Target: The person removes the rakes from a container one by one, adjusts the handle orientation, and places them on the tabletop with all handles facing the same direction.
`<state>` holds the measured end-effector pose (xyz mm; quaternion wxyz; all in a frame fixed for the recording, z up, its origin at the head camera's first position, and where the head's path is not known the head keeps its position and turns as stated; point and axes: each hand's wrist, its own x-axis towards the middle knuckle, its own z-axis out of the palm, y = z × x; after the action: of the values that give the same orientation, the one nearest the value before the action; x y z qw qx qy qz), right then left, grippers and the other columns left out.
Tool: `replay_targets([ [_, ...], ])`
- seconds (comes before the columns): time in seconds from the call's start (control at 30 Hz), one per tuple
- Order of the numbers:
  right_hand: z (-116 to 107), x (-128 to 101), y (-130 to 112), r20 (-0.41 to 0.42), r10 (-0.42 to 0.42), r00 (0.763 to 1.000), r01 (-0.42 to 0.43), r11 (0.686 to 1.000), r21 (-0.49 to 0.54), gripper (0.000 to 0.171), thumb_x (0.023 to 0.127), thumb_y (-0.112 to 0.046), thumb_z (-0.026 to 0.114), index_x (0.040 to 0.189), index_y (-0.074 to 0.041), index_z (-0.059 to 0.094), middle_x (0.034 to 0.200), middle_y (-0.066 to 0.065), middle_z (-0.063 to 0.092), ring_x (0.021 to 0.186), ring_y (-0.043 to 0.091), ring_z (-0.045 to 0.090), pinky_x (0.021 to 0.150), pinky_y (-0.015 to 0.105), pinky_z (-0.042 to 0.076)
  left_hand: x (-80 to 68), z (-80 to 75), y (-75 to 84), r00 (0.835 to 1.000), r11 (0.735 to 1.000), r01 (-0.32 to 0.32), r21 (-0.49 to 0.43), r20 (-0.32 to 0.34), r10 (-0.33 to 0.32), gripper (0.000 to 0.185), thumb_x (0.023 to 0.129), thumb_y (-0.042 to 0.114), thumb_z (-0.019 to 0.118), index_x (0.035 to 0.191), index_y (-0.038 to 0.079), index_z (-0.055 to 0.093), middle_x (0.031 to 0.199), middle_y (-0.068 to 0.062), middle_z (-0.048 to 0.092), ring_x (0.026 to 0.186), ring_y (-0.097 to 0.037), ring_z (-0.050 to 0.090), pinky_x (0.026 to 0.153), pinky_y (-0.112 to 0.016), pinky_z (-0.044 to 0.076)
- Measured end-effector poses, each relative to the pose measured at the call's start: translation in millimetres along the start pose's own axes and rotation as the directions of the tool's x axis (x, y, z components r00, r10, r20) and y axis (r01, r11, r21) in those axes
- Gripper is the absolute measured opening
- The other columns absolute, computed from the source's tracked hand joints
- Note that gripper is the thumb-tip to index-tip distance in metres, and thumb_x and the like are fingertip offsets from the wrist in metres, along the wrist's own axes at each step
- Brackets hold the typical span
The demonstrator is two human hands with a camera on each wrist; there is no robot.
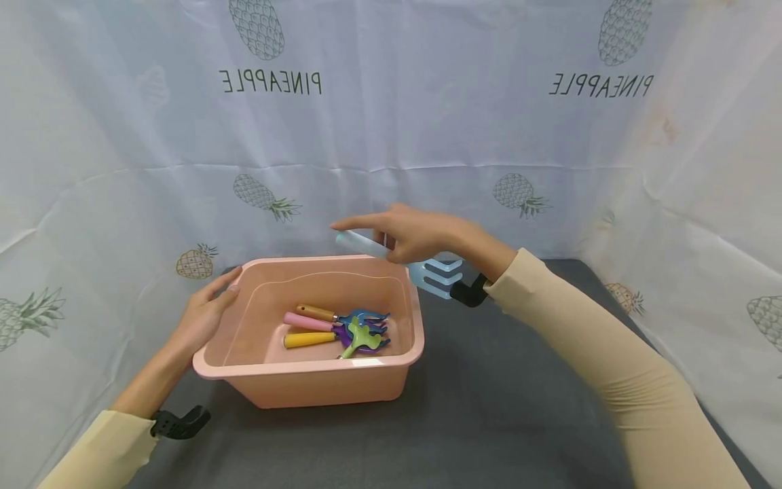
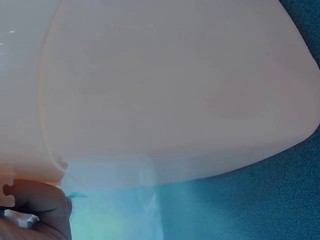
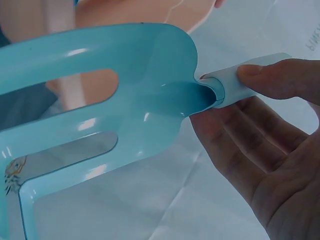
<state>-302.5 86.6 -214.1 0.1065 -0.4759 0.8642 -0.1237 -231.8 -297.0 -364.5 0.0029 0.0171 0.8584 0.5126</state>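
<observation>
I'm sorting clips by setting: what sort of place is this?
Probably a small curtained-off tabletop recording booth: pineapple-print cloth hangs behind and along both sides, a dark work surface lies between, and a black device sits at each wrist.

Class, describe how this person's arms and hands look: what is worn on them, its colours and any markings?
The left sleeve and right sleeve are cream, with no print showing; the right one is long and creased. A black left wrist piece and right wrist piece stick out past the cuffs. The left hand and right hand wear no gloves.
</observation>
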Motion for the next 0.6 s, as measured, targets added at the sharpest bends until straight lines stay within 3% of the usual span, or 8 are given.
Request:
replay_targets([
  [0.37,0.3,-30.4,31.8,-0.023,0.078,0.997,-0.08,0.996,-0.049,0.082,0.088,0.007,0.051,0.156,-0.038,0.041,0.111,0.002,0.071,0.102,0.018,0.067,0.077,0.033,0.057,2.3,0.7,1.9,1.0,1.0,-0.006,0.018,0.006,0.006,0.066,0.111,0.049,0.037,0.167,0.02,0.018,0.173,-0.018,0.014,0.151,-0.049,0.031,0.083,-0.004,0.044],
  [0.6,8.6,-43.6,51.3,-0.017,0.092,0.996,-0.093,0.994,-0.058,0.083,0.09,0.008,0.052,0.157,-0.04,0.041,0.115,0.002,0.068,0.099,0.017,0.066,0.077,0.033,0.056,2.4,-0.9,0.0,1.0,0.998,-0.003,0.07,0.001,0.003,0.065,0.112,0.048,0.036,0.167,0.02,0.019,0.173,-0.017,0.013,0.153,-0.049,0.026,0.086,-0.006,0.044],
])
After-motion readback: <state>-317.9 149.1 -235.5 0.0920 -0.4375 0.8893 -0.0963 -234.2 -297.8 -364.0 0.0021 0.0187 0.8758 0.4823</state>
